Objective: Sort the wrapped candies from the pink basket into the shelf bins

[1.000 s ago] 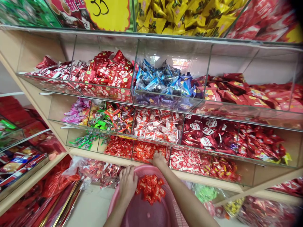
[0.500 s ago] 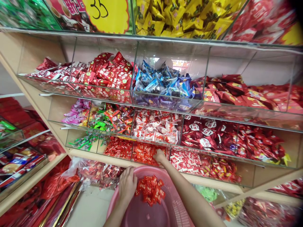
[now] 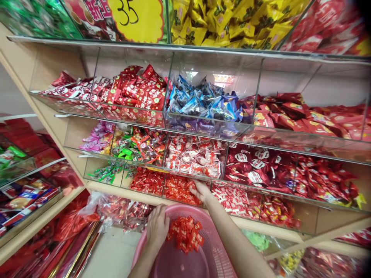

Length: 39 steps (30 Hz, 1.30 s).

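Note:
My left hand [image 3: 157, 227] is closed over the near-left part of the rim of a round pink plastic basket [image 3: 214, 231]. A small heap of red-wrapped candies [image 3: 187, 233] lies inside, towards the far side of the basket. Beyond the rim, my right hand [image 3: 200, 192] reaches into a bottom-row glass bin of similar red-wrapped candies [image 3: 177, 188]. Its fingers curl in among the wrappers at the bin's right side, and their tips are partly hidden.
Above the bin, a glass shelf edge [image 3: 191, 173] fronts white-and-red wrapped sweets [image 3: 194, 154]. Red-and-white candies [image 3: 232, 199] fill the compartment to the right. Plastic-bagged sweets [image 3: 127, 210] lie below the wooden ledge at left. Higher up are blue packets [image 3: 199, 96].
My right hand has turned a little, and more of its fingers shows over the candies. My left hand keeps its place on the basket rim. The view has shifted slightly.

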Tool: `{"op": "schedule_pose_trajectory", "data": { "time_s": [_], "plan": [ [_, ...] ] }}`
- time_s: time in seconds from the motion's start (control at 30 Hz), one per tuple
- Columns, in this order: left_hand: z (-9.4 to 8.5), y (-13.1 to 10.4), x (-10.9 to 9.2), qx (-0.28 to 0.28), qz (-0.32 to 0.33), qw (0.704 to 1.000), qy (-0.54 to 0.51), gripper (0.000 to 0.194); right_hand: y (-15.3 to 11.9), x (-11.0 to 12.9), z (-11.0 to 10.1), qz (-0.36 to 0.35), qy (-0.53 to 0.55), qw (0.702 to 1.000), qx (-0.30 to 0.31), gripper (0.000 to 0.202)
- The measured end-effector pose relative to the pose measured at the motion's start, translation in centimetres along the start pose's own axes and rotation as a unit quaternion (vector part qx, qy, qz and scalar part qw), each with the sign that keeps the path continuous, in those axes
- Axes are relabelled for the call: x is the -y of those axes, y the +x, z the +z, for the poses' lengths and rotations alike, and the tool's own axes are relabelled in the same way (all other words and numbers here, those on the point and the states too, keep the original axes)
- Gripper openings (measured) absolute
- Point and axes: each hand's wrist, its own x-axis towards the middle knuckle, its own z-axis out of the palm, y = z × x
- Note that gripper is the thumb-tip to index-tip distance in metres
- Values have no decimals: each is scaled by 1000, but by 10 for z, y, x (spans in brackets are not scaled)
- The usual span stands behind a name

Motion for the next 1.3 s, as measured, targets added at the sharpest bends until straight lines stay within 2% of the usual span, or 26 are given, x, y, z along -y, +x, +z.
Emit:
{"op": "schedule_pose_trajectory", "data": {
  "time_s": [0.13, 0.23, 0.37, 0.5, 0.6, 0.73, 0.83, 0.93, 1.0, 1.1, 1.2, 1.3],
  "plan": [
    [-2, 3, -2, -26, 17, 997, -73, 33, -36, -11, 3, 39, 102, 992, 61, 23],
    [-6, 1, -10, -45, 65, 985, -150, 33, -69, -28, 7, 101, 246, 958, 104, 27],
    [-9, -8, -25, 14, 129, 972, -199, 36, -99, -55, 8, 143, 309, 938, 67, 24],
    [-6, -14, -34, 89, 132, 962, -222, 32, -107, -84, 6, 155, 335, 928, 37, 21],
    [-1, -16, -37, 117, 115, 958, -234, 28, -107, -100, 5, 151, 340, 928, 22, 20],
    [4, -16, -39, 123, 73, 953, -266, 29, -108, -113, 1, 145, 303, 942, -10, 22],
    [11, -16, -38, 129, 14, 947, -293, 28, -110, -120, -9, 146, 266, 952, -47, 27],
    [25, -18, -35, 158, -31, 936, -313, 28, -112, -126, -24, 140, 243, 957, -82, 33],
    [35, -21, -33, 193, -66, 921, -330, 28, -113, -128, -32, 141, 246, 955, -86, 35],
    [47, -24, -33, 258, -131, 885, -366, 34, -115, -129, -38, 141, 255, 953, -78, 35],
    [52, -26, -35, 300, -181, 854, -386, 41, -116, -129, -36, 132, 239, 960, -57, 33],
    [53, -27, -35, 317, -208, 842, -383, 44, -117, -129, -33, 120, 237, 963, -42, 30]
  ]
}}
